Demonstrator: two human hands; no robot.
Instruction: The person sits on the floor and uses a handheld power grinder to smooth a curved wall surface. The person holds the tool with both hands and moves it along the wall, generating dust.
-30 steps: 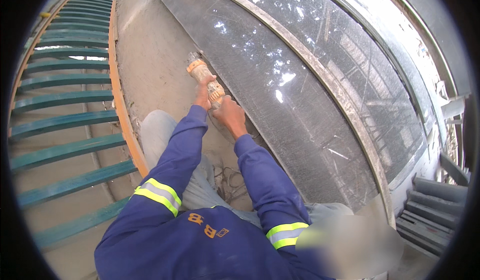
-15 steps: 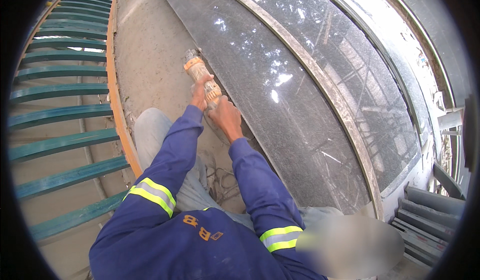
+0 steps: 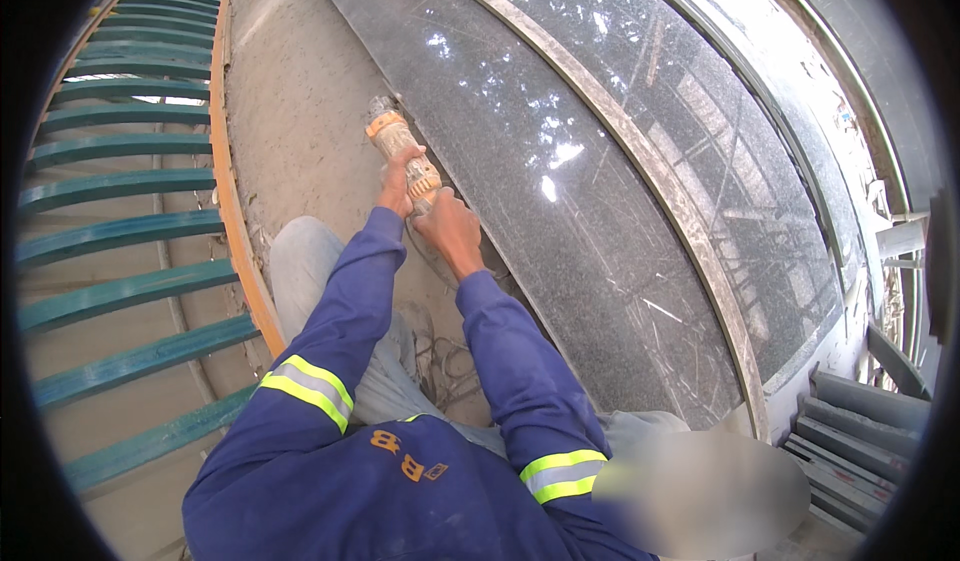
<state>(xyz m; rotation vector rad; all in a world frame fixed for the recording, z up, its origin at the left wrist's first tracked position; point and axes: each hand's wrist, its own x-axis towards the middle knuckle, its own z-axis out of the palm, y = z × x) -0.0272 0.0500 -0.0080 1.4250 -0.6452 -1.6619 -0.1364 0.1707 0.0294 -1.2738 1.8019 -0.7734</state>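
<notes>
Both my hands grip a dusty orange power tool point(image 3: 398, 143), a hand-held grinder. My left hand point(image 3: 396, 187) wraps its body from the left, and my right hand point(image 3: 450, 229) holds its rear end. The tool's head sits at the left edge of a large polished dark granite slab point(image 3: 600, 161), where the slab meets the dusty concrete floor point(image 3: 300, 101). My sleeves are blue with yellow reflective bands. My knee in grey trousers point(image 3: 300, 261) rests on the floor below my left arm.
A second dark slab point(image 3: 760, 151) lies to the right beyond a pale stone strip point(image 3: 640, 151). Green metal bars point(image 3: 120, 221) run along the left past an orange edge point(image 3: 235, 221). Grey slabs point(image 3: 860, 431) are stacked at lower right. A cable point(image 3: 450, 366) lies by my legs.
My hands and the grinder have stayed at the slab's edge, shifting only slightly. The view has tilted a little.
</notes>
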